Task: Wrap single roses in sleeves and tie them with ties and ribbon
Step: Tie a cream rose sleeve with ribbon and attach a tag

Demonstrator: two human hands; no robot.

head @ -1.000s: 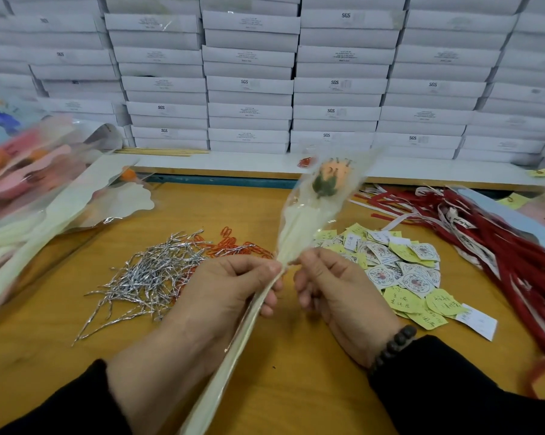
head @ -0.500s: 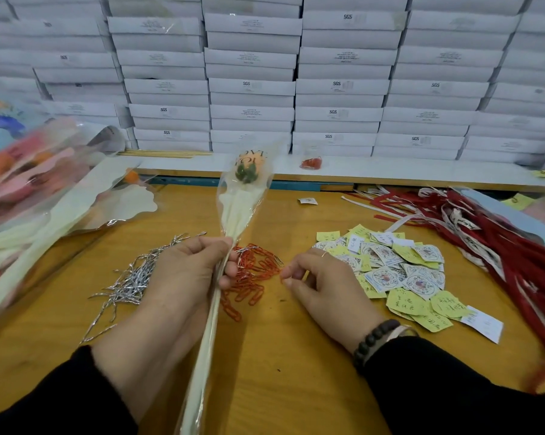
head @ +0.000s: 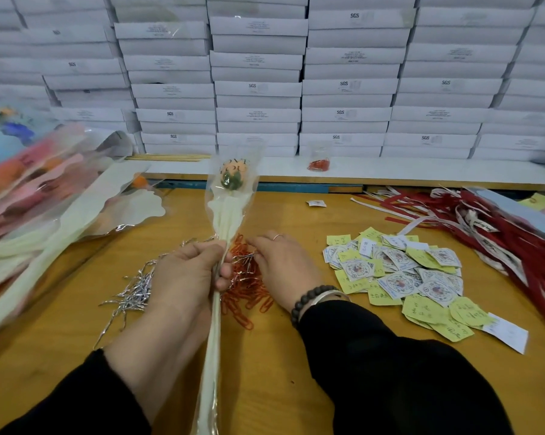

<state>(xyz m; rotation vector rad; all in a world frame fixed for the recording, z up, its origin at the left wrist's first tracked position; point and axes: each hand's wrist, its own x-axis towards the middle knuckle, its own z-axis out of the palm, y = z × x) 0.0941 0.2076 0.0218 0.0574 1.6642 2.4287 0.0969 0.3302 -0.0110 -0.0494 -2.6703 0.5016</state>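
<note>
Head view: left hand [head: 183, 274] grips the sleeved rose [head: 232, 174] upright; right hand [head: 280, 262], fingers relaxed, touches silver ties [head: 133, 290] over red clips [head: 249, 293]. Tags [head: 403, 271] lie right, ribbons [head: 500, 233] by the tabletop's [head: 296, 215] right edge.

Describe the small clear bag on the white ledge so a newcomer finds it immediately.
Start at the wall of stacked white boxes and drop to the white ledge at its foot, behind the wooden table. The small clear bag stands there alone, right of the held rose. It has red clips in its bottom.
</note>
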